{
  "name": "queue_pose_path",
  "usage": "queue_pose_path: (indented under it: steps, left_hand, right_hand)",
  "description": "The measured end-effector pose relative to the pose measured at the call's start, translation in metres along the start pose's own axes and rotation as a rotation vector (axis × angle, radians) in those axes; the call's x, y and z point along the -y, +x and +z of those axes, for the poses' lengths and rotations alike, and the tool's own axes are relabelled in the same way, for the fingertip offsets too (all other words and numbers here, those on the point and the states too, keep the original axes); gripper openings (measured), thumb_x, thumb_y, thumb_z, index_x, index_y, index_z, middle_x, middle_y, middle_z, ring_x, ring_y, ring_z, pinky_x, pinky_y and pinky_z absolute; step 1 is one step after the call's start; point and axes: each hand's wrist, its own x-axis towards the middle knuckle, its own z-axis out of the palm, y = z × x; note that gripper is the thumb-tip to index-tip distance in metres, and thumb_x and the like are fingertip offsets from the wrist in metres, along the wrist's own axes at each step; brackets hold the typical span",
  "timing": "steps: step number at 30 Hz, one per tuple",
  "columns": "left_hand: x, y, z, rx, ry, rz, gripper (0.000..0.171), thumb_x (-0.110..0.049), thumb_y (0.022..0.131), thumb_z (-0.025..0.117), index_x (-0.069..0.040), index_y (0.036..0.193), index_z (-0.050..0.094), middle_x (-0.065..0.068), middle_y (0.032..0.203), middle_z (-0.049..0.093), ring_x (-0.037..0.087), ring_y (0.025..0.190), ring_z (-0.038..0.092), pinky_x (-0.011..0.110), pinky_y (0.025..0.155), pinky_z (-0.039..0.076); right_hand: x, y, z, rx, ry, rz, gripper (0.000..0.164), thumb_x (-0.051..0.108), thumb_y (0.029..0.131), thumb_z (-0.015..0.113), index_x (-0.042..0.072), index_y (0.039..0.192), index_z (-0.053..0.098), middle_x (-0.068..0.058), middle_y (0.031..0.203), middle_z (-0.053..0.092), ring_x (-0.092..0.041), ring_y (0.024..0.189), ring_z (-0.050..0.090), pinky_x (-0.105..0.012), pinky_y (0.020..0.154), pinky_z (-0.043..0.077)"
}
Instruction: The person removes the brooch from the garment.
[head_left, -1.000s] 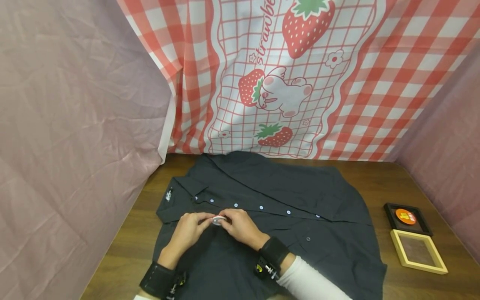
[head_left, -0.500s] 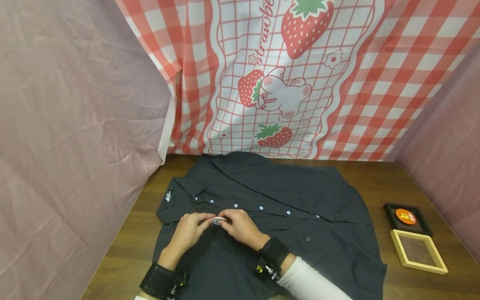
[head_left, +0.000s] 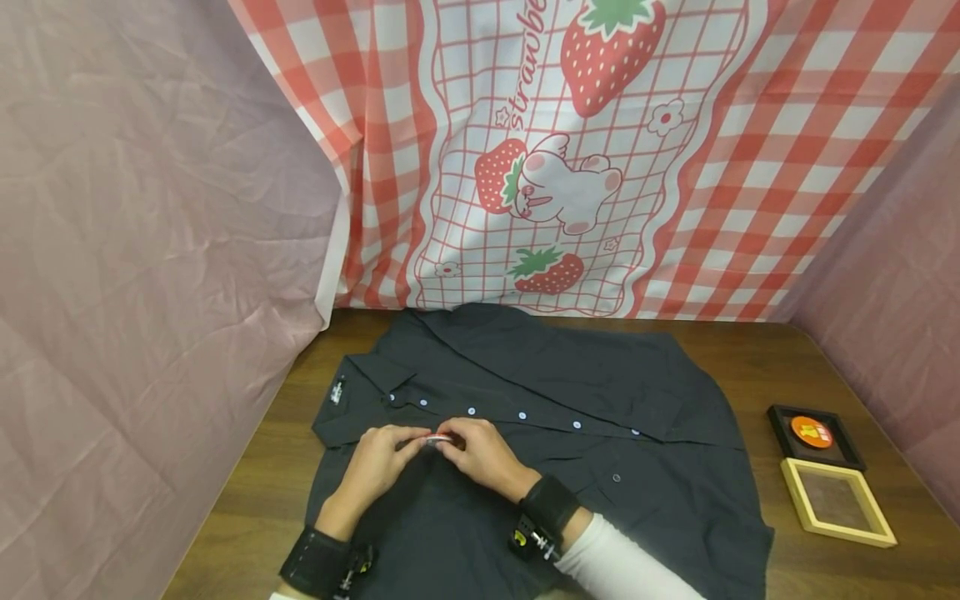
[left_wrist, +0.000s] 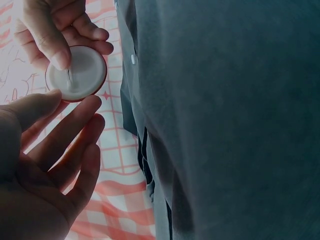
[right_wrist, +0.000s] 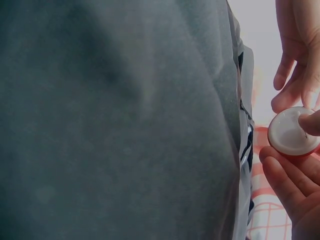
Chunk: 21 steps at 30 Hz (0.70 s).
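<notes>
Between both hands is a round pin badge [head_left: 437, 439], held over a dark button-up shirt [head_left: 442, 525]. Its white back [left_wrist: 89, 67] and thin metal pin show in the wrist views, with a red rim around the edge. My left hand [head_left: 377, 462] pinches the badge's edge between thumb and fingers. From the opposite side my right hand [head_left: 483, 454] grips it, the thumb pressing on the pin at the back [right_wrist: 290, 132]. The badge's front is turned away in both wrist views. The shirt lies spread out, its collar [head_left: 360, 396] to the left and its front folded open.
On the right of the wooden table [head_left: 750, 358] lie a black frame [head_left: 847, 454] with an orange round badge [head_left: 812, 432] in it and a pale yellow frame [head_left: 838, 502]. A red checked strawberry cloth [head_left: 555, 225] hangs behind. Pink curtains [head_left: 165, 250] flank the sides.
The badge has tilted in the hands, so the head view now shows it nearly edge-on with less of its white back. Both hands stay in almost the same place.
</notes>
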Motion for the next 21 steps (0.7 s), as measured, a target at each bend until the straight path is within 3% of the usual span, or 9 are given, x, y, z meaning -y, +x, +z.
queue_pose_path:
  steps: [15,21]
  left_hand:
    - [-0.0011,-0.0008,0.0007,-0.002,-0.001,0.013,0.012,-0.017,0.082,0.077,-0.012,0.093,0.08,0.003,0.091,0.077,0.021,0.087,0.073,0.041,0.076,0.056]
    - [-0.001,-0.001,0.0017,-0.002,-0.001,0.02,0.01,-0.016,0.08,0.078,-0.013,0.089,0.08,0.002,0.088,0.077,0.021,0.085,0.073,0.04,0.075,0.056]
  right_hand:
    - [-0.0037,-0.0036,0.0023,0.008,0.082,0.01,0.011,0.02,0.088,0.072,0.012,0.096,0.072,0.003,0.085,0.07,-0.001,0.073,0.059,-0.018,0.066,0.052]
    - [-0.0041,-0.0046,0.0017,0.002,0.097,0.006,0.012,0.024,0.088,0.072,0.013,0.093,0.072,0.003,0.084,0.07,-0.004,0.072,0.06,-0.013,0.066,0.049]
